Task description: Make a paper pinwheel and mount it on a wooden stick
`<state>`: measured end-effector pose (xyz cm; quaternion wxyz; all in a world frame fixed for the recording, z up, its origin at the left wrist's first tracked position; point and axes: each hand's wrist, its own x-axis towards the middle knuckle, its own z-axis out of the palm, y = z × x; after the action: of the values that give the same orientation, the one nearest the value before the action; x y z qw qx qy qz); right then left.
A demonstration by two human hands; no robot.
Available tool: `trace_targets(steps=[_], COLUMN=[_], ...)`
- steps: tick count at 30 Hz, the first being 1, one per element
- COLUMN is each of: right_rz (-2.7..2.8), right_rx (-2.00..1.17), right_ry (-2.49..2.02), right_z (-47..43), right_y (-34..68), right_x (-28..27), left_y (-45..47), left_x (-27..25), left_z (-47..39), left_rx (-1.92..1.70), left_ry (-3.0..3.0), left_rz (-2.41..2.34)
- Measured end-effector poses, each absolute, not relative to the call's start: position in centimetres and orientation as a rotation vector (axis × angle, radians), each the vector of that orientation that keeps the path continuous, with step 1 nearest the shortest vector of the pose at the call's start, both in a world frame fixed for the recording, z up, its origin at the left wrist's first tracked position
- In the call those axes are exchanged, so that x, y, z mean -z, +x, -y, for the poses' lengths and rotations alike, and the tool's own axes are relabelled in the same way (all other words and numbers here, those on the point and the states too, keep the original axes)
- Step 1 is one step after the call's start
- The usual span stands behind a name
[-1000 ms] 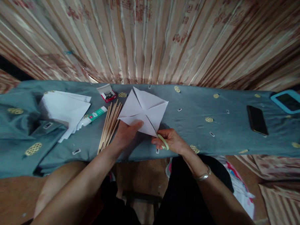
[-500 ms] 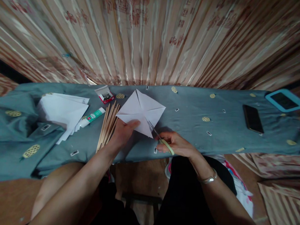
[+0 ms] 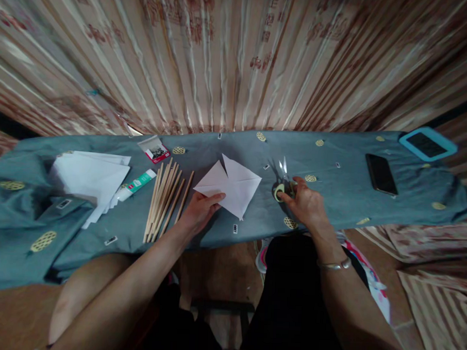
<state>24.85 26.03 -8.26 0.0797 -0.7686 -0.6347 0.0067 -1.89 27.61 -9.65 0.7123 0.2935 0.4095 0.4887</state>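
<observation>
My left hand [image 3: 201,208] grips a square white sheet of paper [image 3: 236,188] by its near left side, thumb on top. Slits run from the paper's corners toward its middle, and the far one gapes. To the right, my right hand [image 3: 307,199] has its fingers on the pale green handles of a pair of scissors [image 3: 283,180]. The scissors' blades point away from me and stand slightly apart, just above or on the cloth. Several wooden sticks [image 3: 165,198] lie left of the paper, near my left wrist.
Left of the sticks lie a green and white glue tube [image 3: 138,184], an open small red and white box [image 3: 155,150] and a stack of white paper [image 3: 90,176]. A black phone [image 3: 381,173] and a blue-framed tablet [image 3: 428,144] rest on the cloth-covered table [image 3: 344,193] at right.
My right hand has moved the scissors away from the paper, to the right, and turned their blades away from me. The paper has shifted and tilted in my left hand.
</observation>
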Motion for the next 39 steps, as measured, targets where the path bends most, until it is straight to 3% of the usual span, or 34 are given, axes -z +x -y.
trace_targets(steps=[11, 16, 20, 27, 39], right_rz=[2.016, 2.015, 2.133, 2.330, 2.320], right_rx=[0.066, 0.027, -0.054, -0.163, -0.063], right_ry=[-2.190, -1.760, -1.490, -1.373, -1.628], right_z=[-26.4, -27.1, -27.4, -27.7, -28.4], right_y=[24.1, 22.2, 18.8, 14.8, 16.3], right_x=[7.6, 8.3, 9.2, 10.8, 11.2], left_y=[-3.9, -5.8, -5.1, -2.9, -3.3], left_x=[10.8, 11.1, 11.0, 11.7, 12.5], left_z=[-27.5, -27.3, -27.2, -27.6, -27.6], left_rx=[-1.182, -1.318, -0.999, -0.420, -0.355], left_ry=[0.755, 1.516, 2.240, 2.619, 2.680], left_rz=[-1.067, -1.329, -1.161, -1.169, -1.187])
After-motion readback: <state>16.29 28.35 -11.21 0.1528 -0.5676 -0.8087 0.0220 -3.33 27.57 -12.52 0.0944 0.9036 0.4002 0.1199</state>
